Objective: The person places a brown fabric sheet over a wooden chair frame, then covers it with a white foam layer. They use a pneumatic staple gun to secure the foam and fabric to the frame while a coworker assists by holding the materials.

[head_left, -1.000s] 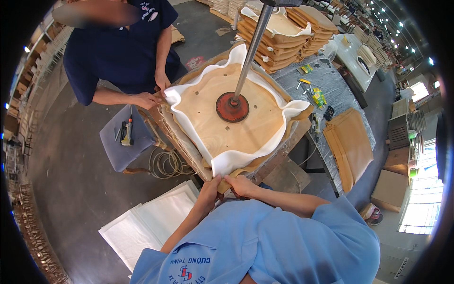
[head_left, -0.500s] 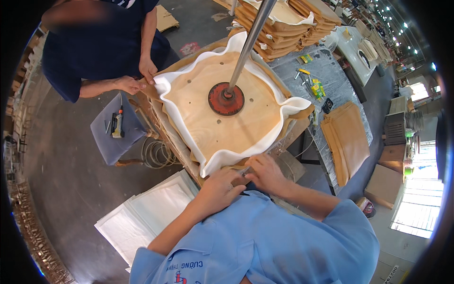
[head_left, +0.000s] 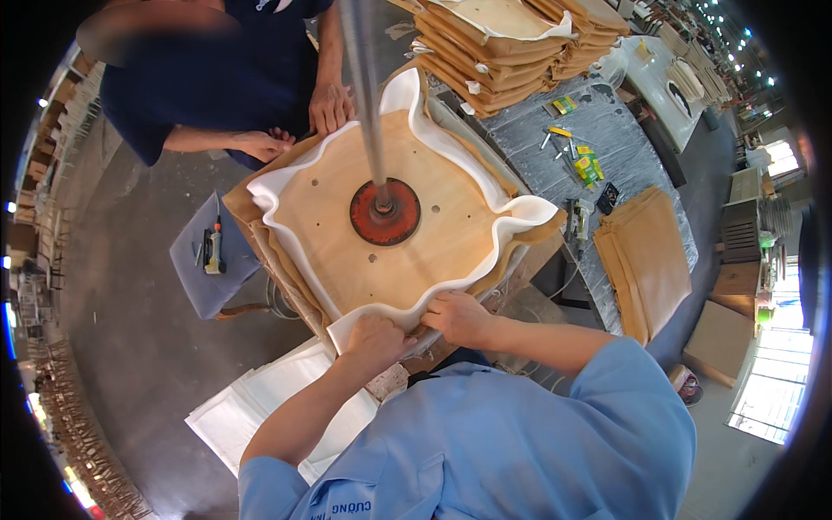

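A square plywood panel [head_left: 347,277] lies in front of me under a round red press plate [head_left: 386,227] on a metal rod. White padding [head_left: 299,277] curls up round its edges, with tan leather-like material [head_left: 537,234] beneath. My left hand [head_left: 377,342] is closed on the padding's near edge by the near-left corner. Just to its right, my right hand [head_left: 458,319] has its fingers curled over the same edge. Both sets of fingertips are partly hidden. Across the panel, a co-worker's hand [head_left: 331,108] rests at the far-left edge; their other hand [head_left: 264,145] hovers beside it.
On the left a blue-grey padded seat [head_left: 204,286] carries a staple gun [head_left: 214,250]. White sheets [head_left: 251,399] lie below it. The right-hand table [head_left: 542,147] holds folded tan material [head_left: 646,260], another staple gun [head_left: 578,224] and small boxes. A stack of tan covers [head_left: 494,65] stands behind.
My hands have moved forward and left, from in front of the panel onto its near edge. The co-worker's hands have shifted right along the far-left edge. The whole view has shifted slightly.
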A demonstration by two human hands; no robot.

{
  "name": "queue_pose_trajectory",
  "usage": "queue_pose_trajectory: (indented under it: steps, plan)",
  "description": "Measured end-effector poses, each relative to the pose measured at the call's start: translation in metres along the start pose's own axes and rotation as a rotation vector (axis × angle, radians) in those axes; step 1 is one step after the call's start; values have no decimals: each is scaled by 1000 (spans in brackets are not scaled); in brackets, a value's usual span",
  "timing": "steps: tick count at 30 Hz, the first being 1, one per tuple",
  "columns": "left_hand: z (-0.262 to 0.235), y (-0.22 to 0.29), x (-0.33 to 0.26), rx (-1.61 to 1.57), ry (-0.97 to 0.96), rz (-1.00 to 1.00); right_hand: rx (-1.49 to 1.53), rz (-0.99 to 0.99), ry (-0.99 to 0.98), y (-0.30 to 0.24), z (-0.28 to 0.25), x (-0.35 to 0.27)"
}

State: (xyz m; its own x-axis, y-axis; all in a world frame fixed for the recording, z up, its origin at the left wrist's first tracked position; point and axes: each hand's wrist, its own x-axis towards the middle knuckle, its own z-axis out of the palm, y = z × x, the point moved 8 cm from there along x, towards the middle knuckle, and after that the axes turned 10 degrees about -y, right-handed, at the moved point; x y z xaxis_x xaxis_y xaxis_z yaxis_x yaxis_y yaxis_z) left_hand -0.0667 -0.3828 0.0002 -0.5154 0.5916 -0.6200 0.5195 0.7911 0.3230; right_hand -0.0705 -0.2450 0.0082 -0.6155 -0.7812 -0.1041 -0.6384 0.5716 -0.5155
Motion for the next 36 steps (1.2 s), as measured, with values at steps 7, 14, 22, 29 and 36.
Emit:
queue_pose_trajectory:
  steps: [7, 14, 22, 29, 36]
  plan:
    - [-2, 0, -12, 33, -200, -71, 251, -39, -36, 10, 0, 8]
    - [-3, 34, -16, 71, 127, -12, 136, -40, 50, 10, -29, -32]
    - [-26, 85, 56, 16, 346, -83, -166, 46, -20, 71, -62, -64]
    - [-39, 66, 84, -67, 194, -112, 1, -84, -1, 98, -62, -48]
    - [-34, 62, 54, -148, 265, -192, 155, -137, -284, 95, -67, -47]
